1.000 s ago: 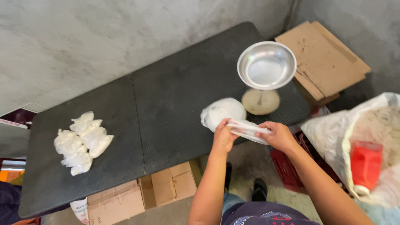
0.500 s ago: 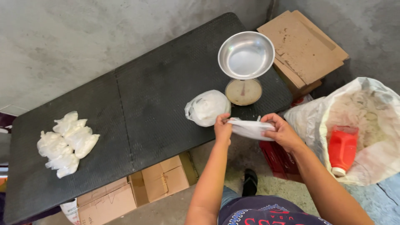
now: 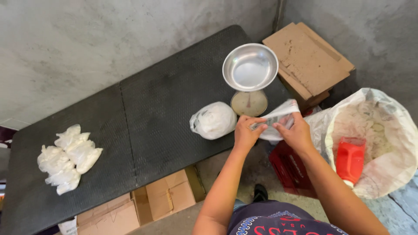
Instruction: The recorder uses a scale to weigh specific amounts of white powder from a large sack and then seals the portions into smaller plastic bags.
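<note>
My left hand point(image 3: 247, 132) and my right hand point(image 3: 295, 131) both pinch a thin, empty clear plastic bag point(image 3: 278, 116) just off the near edge of the black table point(image 3: 143, 113). The bag's loose end sticks up toward the right. A filled, tied plastic bag of white stuff point(image 3: 214, 120) lies on the table just left of my left hand. Behind my hands stands a scale with a round dial point(image 3: 249, 103) and a shiny metal bowl point(image 3: 250, 68) on top.
Several small filled white bags point(image 3: 67, 157) lie at the table's left end. A big open sack point(image 3: 379, 139) of white grain holds a red scoop point(image 3: 350, 159) at my right. A red crate point(image 3: 289, 167), flat cardboard point(image 3: 309, 58) and boxes point(image 3: 167, 196) under the table surround me.
My hands have lifted the empty bag slightly and worked its end upward. The view has shifted, so the table and sack sit differently in frame.
</note>
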